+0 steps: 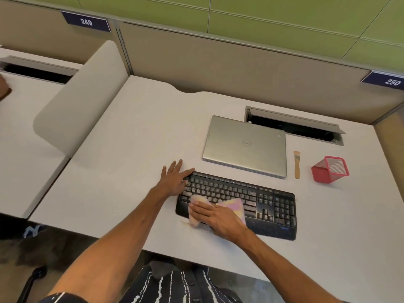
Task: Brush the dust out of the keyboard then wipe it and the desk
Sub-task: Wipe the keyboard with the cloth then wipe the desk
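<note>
Desk point(131, 149) fills most of my feed, pale and wide. On it a closed silver laptop point(244, 145) lies behind the black keyboard point(273, 206), which sits near the front edge, angled slightly. I see both forearms reaching forward from below. The left hand point(173, 180) lies flat with its fingers spread, palm on the desk and thumb side against the keyboard's left end. The right hand point(216, 217) is flat too, fingers straight and pointing left, pressing a pink and yellow cloth point(235, 206) onto the keyboard's front left keys. A red mesh pen holder point(330, 169) lies tipped over at the right, and a small wooden brush point(296, 164) rests untouched between it and the laptop. A few crumbs point(185, 224) sit by the keyboard's near left corner.
</note>
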Demonstrator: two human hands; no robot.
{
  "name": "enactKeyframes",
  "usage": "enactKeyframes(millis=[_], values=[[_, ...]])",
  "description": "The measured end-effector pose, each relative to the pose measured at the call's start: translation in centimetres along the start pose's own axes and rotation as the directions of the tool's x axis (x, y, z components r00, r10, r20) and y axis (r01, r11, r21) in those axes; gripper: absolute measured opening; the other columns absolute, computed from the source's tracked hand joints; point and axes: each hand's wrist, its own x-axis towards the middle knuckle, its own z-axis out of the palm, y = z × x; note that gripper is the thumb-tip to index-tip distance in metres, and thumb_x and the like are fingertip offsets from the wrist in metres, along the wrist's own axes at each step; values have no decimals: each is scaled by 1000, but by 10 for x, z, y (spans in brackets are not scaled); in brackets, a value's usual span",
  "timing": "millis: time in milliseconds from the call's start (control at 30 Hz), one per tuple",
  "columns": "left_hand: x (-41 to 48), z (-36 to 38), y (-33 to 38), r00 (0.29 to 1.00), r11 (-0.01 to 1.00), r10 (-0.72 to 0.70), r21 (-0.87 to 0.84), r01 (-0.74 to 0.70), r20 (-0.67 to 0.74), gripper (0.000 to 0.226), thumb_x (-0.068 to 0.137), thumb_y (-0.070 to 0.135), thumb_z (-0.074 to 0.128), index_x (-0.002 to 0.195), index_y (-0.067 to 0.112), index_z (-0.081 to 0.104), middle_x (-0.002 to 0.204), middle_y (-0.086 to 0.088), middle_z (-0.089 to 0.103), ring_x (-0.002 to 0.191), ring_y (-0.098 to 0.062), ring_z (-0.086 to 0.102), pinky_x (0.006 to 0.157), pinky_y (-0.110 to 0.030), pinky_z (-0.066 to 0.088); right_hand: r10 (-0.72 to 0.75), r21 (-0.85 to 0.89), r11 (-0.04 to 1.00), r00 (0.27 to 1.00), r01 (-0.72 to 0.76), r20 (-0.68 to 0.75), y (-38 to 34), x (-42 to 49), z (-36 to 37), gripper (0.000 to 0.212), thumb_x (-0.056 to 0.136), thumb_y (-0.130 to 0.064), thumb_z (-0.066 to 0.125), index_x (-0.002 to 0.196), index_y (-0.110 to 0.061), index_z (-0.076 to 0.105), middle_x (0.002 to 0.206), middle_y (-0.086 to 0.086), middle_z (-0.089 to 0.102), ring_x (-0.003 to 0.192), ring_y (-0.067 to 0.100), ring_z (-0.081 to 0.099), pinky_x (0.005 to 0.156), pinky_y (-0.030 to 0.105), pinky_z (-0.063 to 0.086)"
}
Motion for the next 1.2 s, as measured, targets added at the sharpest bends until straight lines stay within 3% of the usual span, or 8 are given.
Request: enactKeyframes(millis=[100, 167, 300, 367, 500, 667, 933, 1200], values=[[1, 0, 2, 1000, 1000, 9, 27, -8, -25, 62, 118, 35, 39, 174, 44, 16, 184, -10, -9, 170, -33, -11, 133, -60, -6, -31, 40, 999, 999, 30, 17, -18, 32, -11, 54, 107, -25, 36, 161, -19, 38, 169, -3, 31, 158, 12, 20, 109, 46, 51], [1, 2, 4, 997, 998, 45, 41, -43, -61, 58, 119, 33, 38, 174, 38, 23, 185, -8, -2, 170, -32, -6, 134, -59, -2, -59, 51, 997, 998, 57, 30, -26, 44, -17, 60, 104, -33, 22, 157, -13, 44, 166, 3, 38, 156, 18, 28, 111, 47, 49], [0, 3, 18, 955, 981, 184, -15, -193, -234, 45, 111, 25, 57, 156, 26, 61, 165, -4, 50, 157, -31, 37, 127, -55, 33, -103, 31, 994, 994, 101, 43, -22, 34, -7, 60, 98, -6, 46, 157, -16, 42, 169, 0, 31, 159, 17, 20, 114, 53, 44], [-3, 2, 26, 955, 981, 181, -20, -191, -235, 43, 109, 27, 61, 152, 23, 63, 153, -2, 58, 146, -29, 48, 119, -50, 42, -108, 21, 994, 994, 107, 25, -12, 14, -3, 74, 93, 1, 59, 160, -21, 37, 172, -4, 23, 160, 12, 12, 120, 53, 37], [-5, 2, 30, 963, 984, 172, 1, -176, -208, 48, 109, 36, 61, 155, 24, 58, 154, -3, 56, 142, -29, 52, 117, -47, 42, -50, -25, 998, 999, 49, -6, 8, -36, -5, 86, 96, -3, 62, 166, -29, 21, 174, -10, 10, 159, 5, 3, 127, 48, 28], [-8, 6, 28, 967, 986, 163, -1, -166, -198, 54, 110, 45, 58, 159, 23, 54, 156, -5, 54, 140, -31, 54, 116, -48, 43, -11, -51, 999, 1000, 11, 4, 9, -41, -5, 84, 98, -7, 62, 166, -30, 19, 173, -11, 12, 159, 4, 4, 124, 43, 34], [-5, -15, 38, 986, 991, 130, 7, -130, -109, 51, 111, 44, 56, 160, 26, 55, 157, -5, 53, 140, -33, 55, 114, -46, 43, -59, 24, 998, 998, 59, -2, -22, 48, -1, 68, 96, -11, 69, 156, -23, 40, 166, -5, 37, 155, 15, 29, 91, 44, 61], [-8, -14, 34, 987, 990, 143, -1, -143, -71, 52, 115, 38, 51, 165, 25, 48, 161, -7, 50, 144, -33, 51, 118, -48, 43, -80, -16, 997, 997, 80, -9, 5, -26, -14, 70, 99, -3, 55, 161, -29, 35, 171, -13, 19, 158, 2, 8, 120, 38, 30]])
